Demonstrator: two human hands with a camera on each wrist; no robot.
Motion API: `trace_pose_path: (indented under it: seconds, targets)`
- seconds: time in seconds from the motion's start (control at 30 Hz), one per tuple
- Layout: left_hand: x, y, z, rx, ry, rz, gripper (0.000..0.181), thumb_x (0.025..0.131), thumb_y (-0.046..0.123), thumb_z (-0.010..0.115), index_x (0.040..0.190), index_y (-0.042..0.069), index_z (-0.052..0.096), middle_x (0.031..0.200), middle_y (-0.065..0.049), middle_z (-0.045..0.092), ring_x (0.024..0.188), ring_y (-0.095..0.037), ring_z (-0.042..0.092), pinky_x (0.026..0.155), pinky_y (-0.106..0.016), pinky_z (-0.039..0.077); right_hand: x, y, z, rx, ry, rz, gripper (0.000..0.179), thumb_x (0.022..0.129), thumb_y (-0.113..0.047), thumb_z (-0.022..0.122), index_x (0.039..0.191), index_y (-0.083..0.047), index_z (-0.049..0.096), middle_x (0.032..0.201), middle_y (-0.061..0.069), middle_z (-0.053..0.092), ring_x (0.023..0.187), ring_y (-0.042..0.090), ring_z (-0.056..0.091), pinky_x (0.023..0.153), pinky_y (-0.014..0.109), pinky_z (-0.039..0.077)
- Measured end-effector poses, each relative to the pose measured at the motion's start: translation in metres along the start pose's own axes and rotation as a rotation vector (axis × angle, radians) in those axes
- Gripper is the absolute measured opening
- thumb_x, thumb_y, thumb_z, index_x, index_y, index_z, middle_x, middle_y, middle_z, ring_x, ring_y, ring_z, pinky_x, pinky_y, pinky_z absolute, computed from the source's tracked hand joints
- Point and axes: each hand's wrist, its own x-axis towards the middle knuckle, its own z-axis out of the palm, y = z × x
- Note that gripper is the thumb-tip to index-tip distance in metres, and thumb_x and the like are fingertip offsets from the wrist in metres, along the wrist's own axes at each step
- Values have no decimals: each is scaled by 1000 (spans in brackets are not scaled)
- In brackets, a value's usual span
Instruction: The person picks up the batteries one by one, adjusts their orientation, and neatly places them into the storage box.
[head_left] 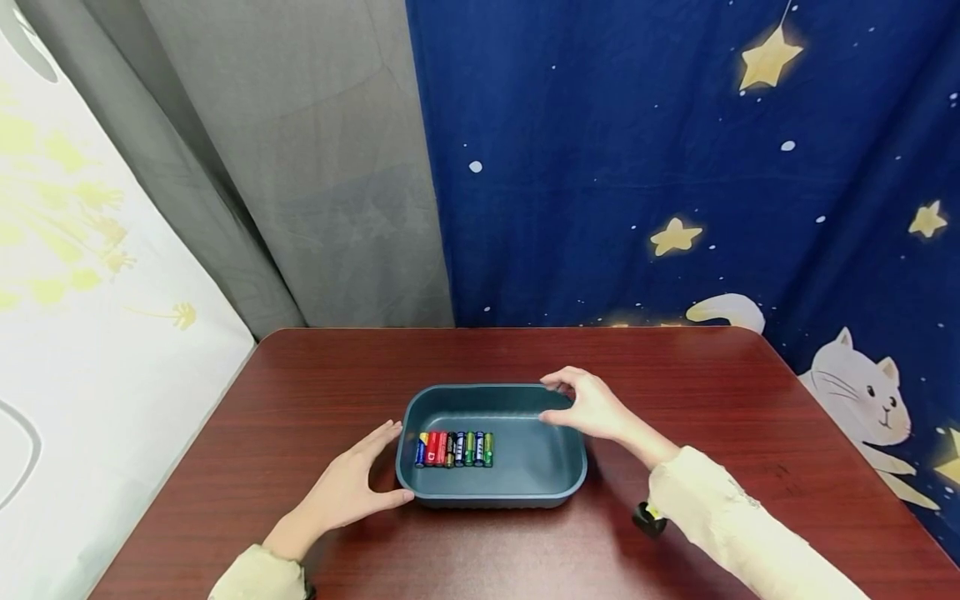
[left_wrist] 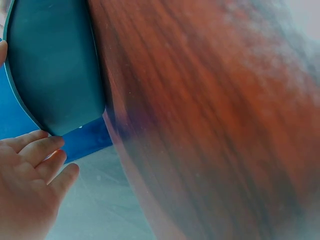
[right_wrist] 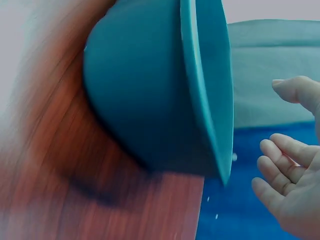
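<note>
A dark teal rectangular plastic tub (head_left: 536, 454) sits on the table. Several batteries (head_left: 460, 449) in red, blue, green and black lie side by side in a row along its left part. At the tub's left end is my left hand (head_left: 347, 485), thumb and fingers spread, fingertips right at the rim; the left wrist view shows the fingers (left_wrist: 44, 150) beside the tub wall. My right hand (head_left: 588, 406) hovers over the right end, its thumb apart from the fingers and nothing between them. In the right wrist view that hand (right_wrist: 295, 175) is beside the rim.
The reddish-brown wooden table (head_left: 337, 375) extends around the tub on all sides. Behind it hang a grey curtain (head_left: 337, 167) and a blue curtain (head_left: 562, 208) with stars. A white patterned cloth (head_left: 112, 350) hangs on the left. A black wrist strap (head_left: 648, 518) shows below the right sleeve.
</note>
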Motion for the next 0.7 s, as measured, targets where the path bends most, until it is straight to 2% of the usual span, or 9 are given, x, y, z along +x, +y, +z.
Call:
trace_pose_path:
  seconds: [0.2, 0.43, 0.6, 0.7]
  targets:
    - [0, -2, -1, -1, -9, -2, 90, 67, 63, 66, 138, 15, 40, 141, -8, 39, 125, -26, 41, 91, -50, 41, -23, 22, -18, -2, 64, 60, 45, 70, -24, 77, 108, -4, 63, 97, 6, 63, 90, 23, 56, 78, 35, 47]
    - [-1, -5, -4, 15, -4, -3, 91, 67, 63, 66, 137, 13, 41, 140, -8, 40, 125, -25, 41, 92, -49, 41, -56, 47, -43, -9, 134, 151, 41, 73, -23, 75, 108, -4, 63, 98, 6, 64, 90, 26, 56, 81, 40, 46]
    - [-2, -8, -10, 26, -1, -12, 89, 69, 64, 64, 137, 11, 41, 141, -9, 39, 127, -25, 38, 94, -48, 40, -81, 65, -56, -41, 151, 254, 41, 77, -26, 72, 110, -4, 62, 104, 11, 64, 91, 22, 57, 80, 33, 47]
    - [-1, -14, -17, 40, 13, -21, 85, 73, 58, 64, 137, 9, 40, 141, -10, 38, 129, -27, 36, 95, -48, 38, -96, 77, -63, -90, 167, 295, 43, 77, -28, 71, 111, -2, 61, 106, 14, 63, 91, 25, 57, 77, 31, 47]
